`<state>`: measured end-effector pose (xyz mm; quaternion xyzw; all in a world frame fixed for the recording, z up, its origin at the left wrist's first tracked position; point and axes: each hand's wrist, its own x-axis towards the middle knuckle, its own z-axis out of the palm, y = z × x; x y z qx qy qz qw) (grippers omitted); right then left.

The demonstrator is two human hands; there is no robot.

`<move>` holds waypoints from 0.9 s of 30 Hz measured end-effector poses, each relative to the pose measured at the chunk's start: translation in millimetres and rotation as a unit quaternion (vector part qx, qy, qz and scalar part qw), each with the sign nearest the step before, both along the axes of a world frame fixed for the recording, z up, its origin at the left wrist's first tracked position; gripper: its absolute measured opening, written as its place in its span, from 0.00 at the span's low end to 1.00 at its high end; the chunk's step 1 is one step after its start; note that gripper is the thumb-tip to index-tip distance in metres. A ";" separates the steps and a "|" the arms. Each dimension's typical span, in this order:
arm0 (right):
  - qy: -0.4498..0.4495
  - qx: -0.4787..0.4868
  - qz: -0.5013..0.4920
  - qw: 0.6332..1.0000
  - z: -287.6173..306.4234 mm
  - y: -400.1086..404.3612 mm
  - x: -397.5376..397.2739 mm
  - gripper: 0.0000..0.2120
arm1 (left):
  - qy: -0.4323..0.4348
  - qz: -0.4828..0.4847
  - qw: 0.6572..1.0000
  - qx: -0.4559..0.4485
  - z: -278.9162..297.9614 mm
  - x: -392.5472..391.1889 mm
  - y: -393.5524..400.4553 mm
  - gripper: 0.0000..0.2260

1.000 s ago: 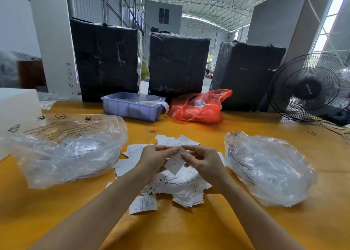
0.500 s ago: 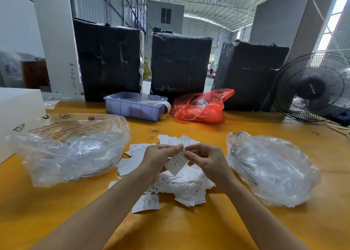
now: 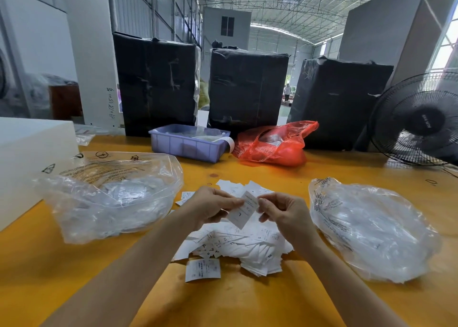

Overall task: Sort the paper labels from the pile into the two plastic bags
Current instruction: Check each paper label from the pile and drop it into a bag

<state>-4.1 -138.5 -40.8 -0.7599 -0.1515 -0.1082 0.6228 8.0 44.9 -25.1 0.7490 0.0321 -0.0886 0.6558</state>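
A pile of white paper labels (image 3: 238,246) lies on the yellow table in front of me. Above it I hold one label (image 3: 244,210) marked with an L. My left hand (image 3: 210,206) pinches its left edge and my right hand (image 3: 282,211) pinches its right edge. A clear plastic bag (image 3: 109,195) with labels inside lies to the left of the pile. A second clear plastic bag (image 3: 371,227) lies to the right. One loose label (image 3: 202,269) sits at the pile's near edge.
A lilac plastic tray (image 3: 188,145) and a red plastic bag (image 3: 275,144) sit behind the pile. Three black-wrapped boxes (image 3: 247,88) stand along the far edge. A black fan (image 3: 418,121) is at the right, a white box (image 3: 27,163) at the left.
Both hands kept pinching the same label and lifted it slightly, tilting it so its printed face shows. The bags and the pile stayed where they were.
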 end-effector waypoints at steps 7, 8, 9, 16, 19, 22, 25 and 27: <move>0.001 0.001 -0.001 1.000 -3.3 -3.9 0.9 0.08 | -0.076 0.154 0.984 0.039 37.9 3.6 68.7 0.06; -0.003 -0.003 -0.001 1.000 -3.2 -3.7 1.1 0.08 | -0.108 0.188 0.969 0.121 41.1 3.4 85.5 0.06; -0.007 -0.008 -0.002 1.000 -3.2 -3.5 1.3 0.08 | -0.130 0.228 0.942 0.209 42.4 2.3 102.6 0.06; -0.022 -0.033 -0.006 0.999 -4.9 -0.8 2.2 0.08 | -0.073 0.338 0.832 0.434 18.7 1.6 176.9 0.08; -0.036 -0.036 -0.008 0.999 -4.4 -1.7 2.3 0.08 | -0.049 0.342 0.813 0.468 12.9 2.1 177.3 0.09; -0.069 -0.057 -0.054 0.995 0.9 -6.4 3.9 0.07 | -0.055 0.357 0.797 0.484 15.6 3.4 172.3 0.07; -0.163 -0.149 -0.202 0.954 12.8 -27.5 8.8 0.05 | -0.101 0.361 0.785 0.493 24.7 5.4 155.8 0.07; -0.191 -0.242 -0.321 0.896 19.7 -56.5 13.9 0.06 | -0.152 0.335 0.790 0.490 31.9 5.7 133.6 0.08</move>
